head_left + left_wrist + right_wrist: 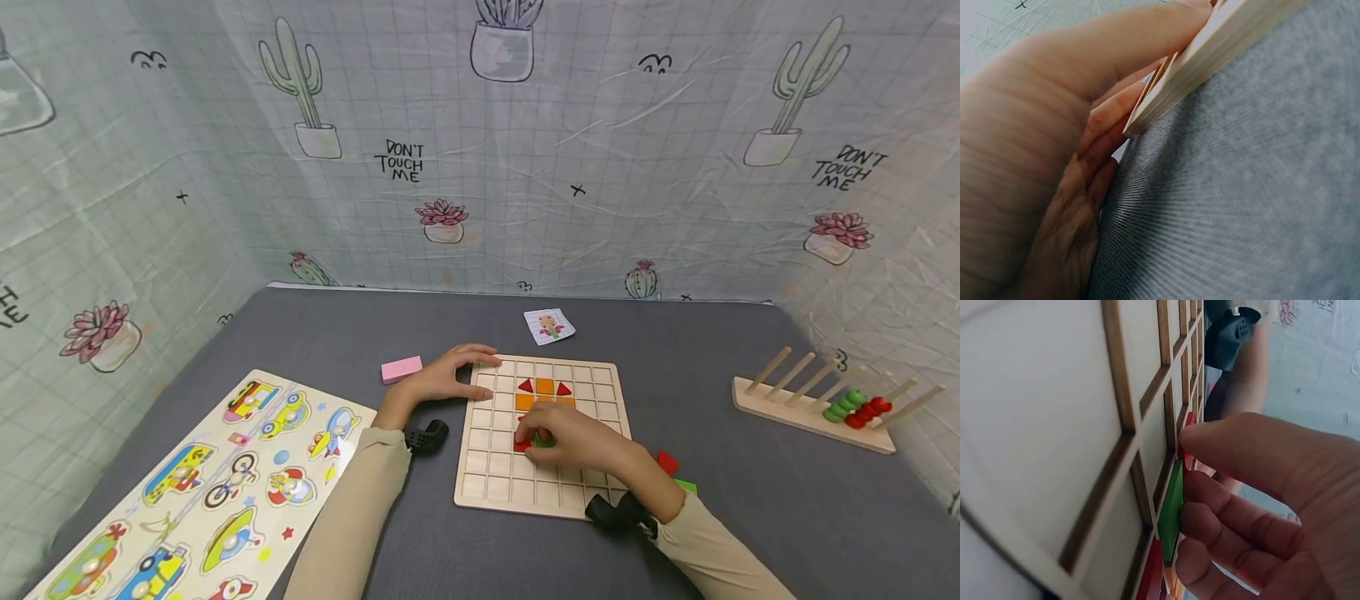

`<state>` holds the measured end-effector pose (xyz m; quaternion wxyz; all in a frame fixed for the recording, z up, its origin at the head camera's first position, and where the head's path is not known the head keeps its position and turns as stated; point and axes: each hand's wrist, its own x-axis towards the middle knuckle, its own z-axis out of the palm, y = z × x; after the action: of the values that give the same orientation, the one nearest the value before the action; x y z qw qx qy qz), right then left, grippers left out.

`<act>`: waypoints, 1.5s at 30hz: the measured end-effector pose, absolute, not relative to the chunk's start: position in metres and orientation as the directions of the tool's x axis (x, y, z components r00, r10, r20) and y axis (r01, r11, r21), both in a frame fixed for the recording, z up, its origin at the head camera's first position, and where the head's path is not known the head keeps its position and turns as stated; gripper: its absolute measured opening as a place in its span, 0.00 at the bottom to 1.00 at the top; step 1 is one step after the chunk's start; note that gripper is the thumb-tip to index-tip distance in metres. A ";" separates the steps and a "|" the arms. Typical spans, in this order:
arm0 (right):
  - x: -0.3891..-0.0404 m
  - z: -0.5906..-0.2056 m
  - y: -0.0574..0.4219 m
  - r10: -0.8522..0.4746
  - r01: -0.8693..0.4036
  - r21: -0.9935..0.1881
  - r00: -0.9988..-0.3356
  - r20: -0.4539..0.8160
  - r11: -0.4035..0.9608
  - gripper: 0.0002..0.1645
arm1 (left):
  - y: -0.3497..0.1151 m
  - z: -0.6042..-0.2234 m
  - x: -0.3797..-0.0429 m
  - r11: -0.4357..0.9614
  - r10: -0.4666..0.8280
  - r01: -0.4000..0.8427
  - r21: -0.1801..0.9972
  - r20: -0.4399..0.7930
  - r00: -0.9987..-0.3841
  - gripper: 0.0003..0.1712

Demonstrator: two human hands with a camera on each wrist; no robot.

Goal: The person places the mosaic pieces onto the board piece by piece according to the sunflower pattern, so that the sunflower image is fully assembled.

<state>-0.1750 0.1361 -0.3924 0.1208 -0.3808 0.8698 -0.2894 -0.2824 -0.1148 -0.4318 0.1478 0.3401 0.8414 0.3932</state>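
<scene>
A wooden grid board (487, 487) lies on the grey table with orange squares (544, 387) and red triangles (563, 389) set in its cells. My left hand (444, 375) rests at the board's far left corner, thumb and fingers spread on its edge. Over the middle of the board, my right hand (573, 435) pinches a small red piece (1188, 456) between thumb and finger, low over a cell. A green piece (1171, 515) sits beside its other fingertips. The red piece's full shape is hidden by the fingers.
A patterned picture card (550, 326) lies beyond the board, and a pink block (401, 369) is left of it. The vehicle puzzle board (247, 450) covers the left side. A peg rack (810, 412) with beads stands right. Red (667, 462) and green pieces lie by the right forearm.
</scene>
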 end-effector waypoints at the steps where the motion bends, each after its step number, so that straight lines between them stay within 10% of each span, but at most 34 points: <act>1: -0.175 -0.393 0.136 -0.731 -0.592 -0.596 -0.682 0.012 0.543 0.05 | -0.115 -0.432 -0.283 0.457 0.688 0.456 0.763 0.021 -0.725 0.32; 45: -0.163 -0.384 0.270 -0.726 -0.530 -0.719 -0.685 0.051 0.450 0.06 | -0.115 -0.432 -0.283 0.471 0.698 0.482 0.739 0.022 -0.716 0.33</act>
<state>-0.1628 0.2705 -0.3842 0.1330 -0.3736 0.8409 -0.3682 -0.2827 -0.1148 -0.4324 0.1429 0.3487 0.8457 0.3779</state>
